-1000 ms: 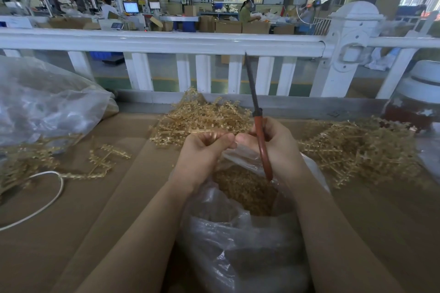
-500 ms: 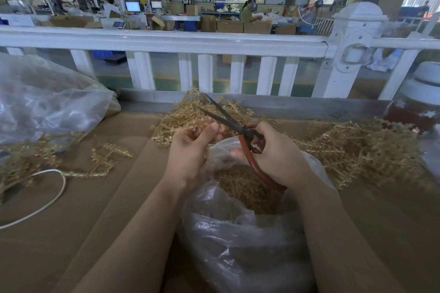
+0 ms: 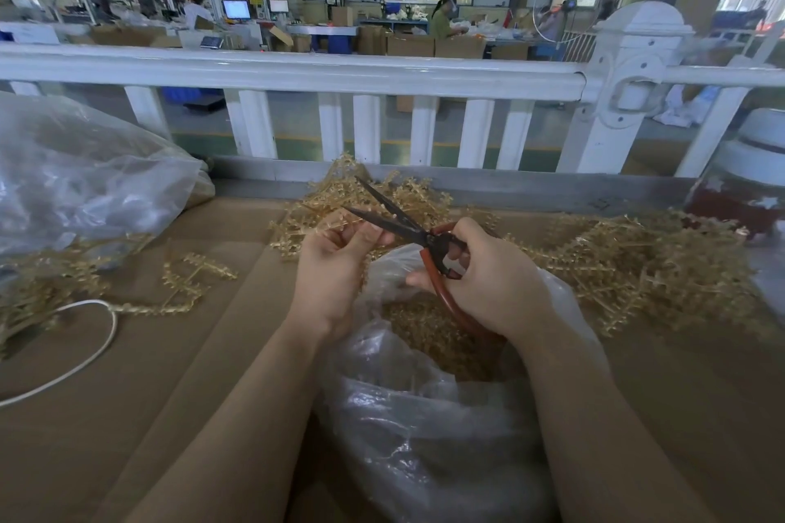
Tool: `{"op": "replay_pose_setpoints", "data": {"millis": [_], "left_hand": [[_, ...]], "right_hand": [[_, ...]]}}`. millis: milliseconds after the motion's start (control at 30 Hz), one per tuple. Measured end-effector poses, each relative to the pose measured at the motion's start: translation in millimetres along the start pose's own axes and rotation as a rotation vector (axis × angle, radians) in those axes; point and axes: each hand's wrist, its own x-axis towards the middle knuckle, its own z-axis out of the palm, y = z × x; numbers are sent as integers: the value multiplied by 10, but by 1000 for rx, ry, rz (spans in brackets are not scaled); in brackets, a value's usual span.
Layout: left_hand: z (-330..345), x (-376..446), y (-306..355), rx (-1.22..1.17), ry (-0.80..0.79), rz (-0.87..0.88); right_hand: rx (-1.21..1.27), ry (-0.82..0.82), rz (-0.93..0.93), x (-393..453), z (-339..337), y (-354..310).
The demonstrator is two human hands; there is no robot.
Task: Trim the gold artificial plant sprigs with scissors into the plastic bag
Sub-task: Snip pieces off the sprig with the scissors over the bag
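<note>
Both our forearms reached over the open plastic bag (image 3: pixel 424 429); our left hand (image 3: pixel 335 268) pinched a gold sprig (image 3: pixel 335 221) between the spread blades of the red-handled scissors (image 3: pixel 424 242) gripped by our right hand (image 3: pixel 488 276).

I can't read any text, label, brand or number here; the far monitor (image 3: pixel 236 8) glows blue, but whatever it displays is too small and blurred for me.
</note>
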Motion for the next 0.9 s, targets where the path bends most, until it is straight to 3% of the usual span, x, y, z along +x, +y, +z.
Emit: {"op": "replay_pose_setpoints", "data": {"millis": [900], "left_hand": [[-81,24,18,-4,-20,-13]], "right_hand": [[5,43,22,-49,30,7]]}}
